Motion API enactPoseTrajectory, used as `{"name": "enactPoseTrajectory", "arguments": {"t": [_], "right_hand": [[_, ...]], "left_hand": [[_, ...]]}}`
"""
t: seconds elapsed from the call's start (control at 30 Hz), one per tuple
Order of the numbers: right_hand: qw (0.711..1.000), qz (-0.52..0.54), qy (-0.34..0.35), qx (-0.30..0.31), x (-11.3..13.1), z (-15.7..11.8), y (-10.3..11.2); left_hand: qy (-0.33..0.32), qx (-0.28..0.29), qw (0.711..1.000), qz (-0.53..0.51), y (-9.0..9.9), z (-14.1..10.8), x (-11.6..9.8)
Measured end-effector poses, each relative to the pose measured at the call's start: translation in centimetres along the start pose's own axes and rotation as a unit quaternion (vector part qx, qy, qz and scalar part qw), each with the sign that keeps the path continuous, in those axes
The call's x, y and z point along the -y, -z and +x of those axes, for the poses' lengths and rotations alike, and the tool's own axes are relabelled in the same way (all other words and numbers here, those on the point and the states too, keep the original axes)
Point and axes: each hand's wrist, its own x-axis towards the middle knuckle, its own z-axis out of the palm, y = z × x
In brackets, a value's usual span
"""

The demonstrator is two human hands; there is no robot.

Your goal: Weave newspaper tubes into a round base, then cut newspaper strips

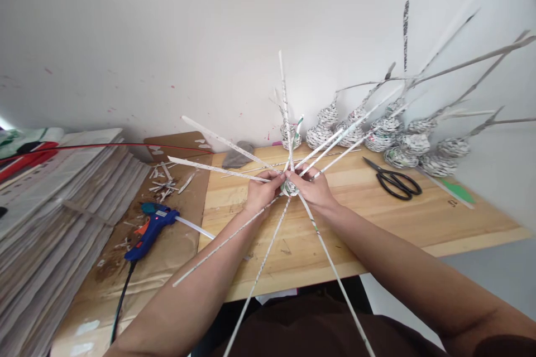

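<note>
Between my two hands, a little above the wooden board, is a small woven paper base (290,187) with several rolled-paper tubes (221,139) fanning out from it in all directions. My left hand (263,189) grips its left side, the thumb on top and the other fingers curled round. On the opposite side my right hand (314,187) pinches the base and tubes, thumb near the centre. Two long tubes run down toward my body, and another crosses over my left forearm. The underside of the base and some fingertips are hidden.
Black-handled scissors (396,178) lie on the wooden board (377,223) at right. Gourd-shaped woven paper pieces (402,142) line the wall. A blue glue gun (153,228) with a glue stick rests on cardboard at left, beside paper scraps (165,181) and a tall newspaper stack (79,206).
</note>
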Motion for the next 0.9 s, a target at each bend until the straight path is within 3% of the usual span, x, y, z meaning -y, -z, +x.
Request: {"name": "enactPoseTrajectory", "arguments": {"t": [0.33,0.47,0.63,0.73,0.9], "right_hand": [[0.998,-0.057,0.034,-0.018,0.4,-0.2,0.0],[0.996,-0.079,0.049,0.013,0.3,-0.1,0.5],[0.998,-0.056,0.008,0.026,0.7,-0.2,0.5],[0.998,-0.063,-0.019,0.015,0.8,-0.2,0.5],[0.995,-0.094,0.017,0.029,0.9,-0.2,0.9]], "left_hand": [[0.032,-0.021,0.999,-0.03,-0.1,0.1,0.2],[0.006,0.0,1.0,0.008,-0.1,0.1,0.2],[-0.048,-0.042,0.997,0.041,0.0,0.4,0.2],[-0.05,-0.048,0.997,0.033,0.2,0.5,0.1],[-0.037,-0.035,0.997,0.05,0.8,0.7,0.3]]}}
